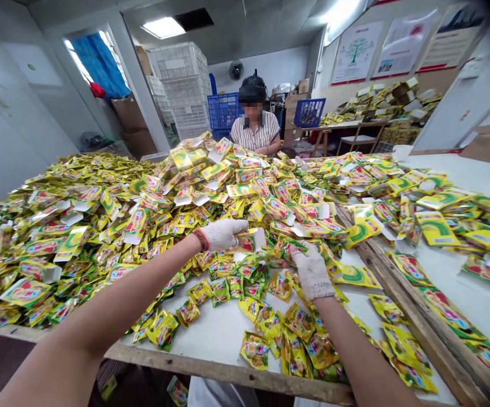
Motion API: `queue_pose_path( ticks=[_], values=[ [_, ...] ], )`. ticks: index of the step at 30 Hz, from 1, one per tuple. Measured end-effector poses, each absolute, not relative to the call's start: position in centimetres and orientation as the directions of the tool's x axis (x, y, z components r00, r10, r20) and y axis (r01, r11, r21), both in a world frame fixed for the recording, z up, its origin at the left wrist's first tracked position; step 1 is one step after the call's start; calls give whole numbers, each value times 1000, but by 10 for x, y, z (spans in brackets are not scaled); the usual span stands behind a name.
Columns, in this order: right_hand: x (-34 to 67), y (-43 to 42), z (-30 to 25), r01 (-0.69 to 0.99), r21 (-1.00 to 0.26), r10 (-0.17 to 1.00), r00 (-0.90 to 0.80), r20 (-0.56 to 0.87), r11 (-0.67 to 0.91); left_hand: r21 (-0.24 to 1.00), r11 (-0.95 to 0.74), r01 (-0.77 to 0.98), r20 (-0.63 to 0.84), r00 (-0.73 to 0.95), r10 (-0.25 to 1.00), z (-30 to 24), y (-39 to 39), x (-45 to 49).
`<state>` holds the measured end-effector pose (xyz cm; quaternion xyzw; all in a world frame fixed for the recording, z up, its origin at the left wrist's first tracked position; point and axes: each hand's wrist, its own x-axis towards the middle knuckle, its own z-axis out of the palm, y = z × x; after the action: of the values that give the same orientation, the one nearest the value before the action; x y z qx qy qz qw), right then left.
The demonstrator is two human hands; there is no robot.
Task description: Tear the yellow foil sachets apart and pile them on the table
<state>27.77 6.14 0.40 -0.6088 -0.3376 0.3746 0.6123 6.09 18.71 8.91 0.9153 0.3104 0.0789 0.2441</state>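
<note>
My left hand (223,234), in a white glove, is closed on a small yellow box (249,241) whose white end flap stands open towards the right. My right hand (312,270), gloved as well, has its fingers closed around green-and-yellow candy packets (285,250) level with the box's open end. Between and below both hands, several loose green-and-yellow packets (245,274) lie on the white table (211,333). More yellow packets (300,322) lie scattered below my right wrist. The glove hides part of what my right fingers grip.
A large heap of packets and open boxes (79,209) covers the left and middle. A wooden strip (398,299) divides the table at right, with more boxes (435,226) beyond. Opposite sits a person (256,127) wearing a headset. White crates (181,85) stand behind.
</note>
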Motion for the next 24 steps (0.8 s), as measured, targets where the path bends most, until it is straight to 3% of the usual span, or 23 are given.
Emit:
queue_pose_path(
  ticks=[3,4,6,9,11,15,21,24],
  values=[
    [277,58,10,-57,-998,858,512,-51,-25,645,-556,525,-130,792,596,70,158,56],
    [276,58,10,-26,-999,856,515,-43,-35,613,-554,563,-105,753,650,60,146,56],
    [274,58,6,54,-997,861,509,-22,-58,418,-576,702,0,634,773,40,120,58],
    [269,59,-5,194,-978,882,471,22,-79,200,-584,787,94,578,811,19,84,63],
    [266,60,-13,305,-950,888,452,85,-65,148,-559,815,125,546,829,12,66,64],
    [265,60,-18,416,-909,876,450,171,-37,124,-558,821,218,526,822,2,49,62],
    [263,56,-15,288,-955,893,445,64,-75,249,-472,846,80,468,880,-11,59,58],
    [256,51,-18,430,-902,900,408,153,-41,257,-419,871,120,401,908,-10,62,58]
  ],
)
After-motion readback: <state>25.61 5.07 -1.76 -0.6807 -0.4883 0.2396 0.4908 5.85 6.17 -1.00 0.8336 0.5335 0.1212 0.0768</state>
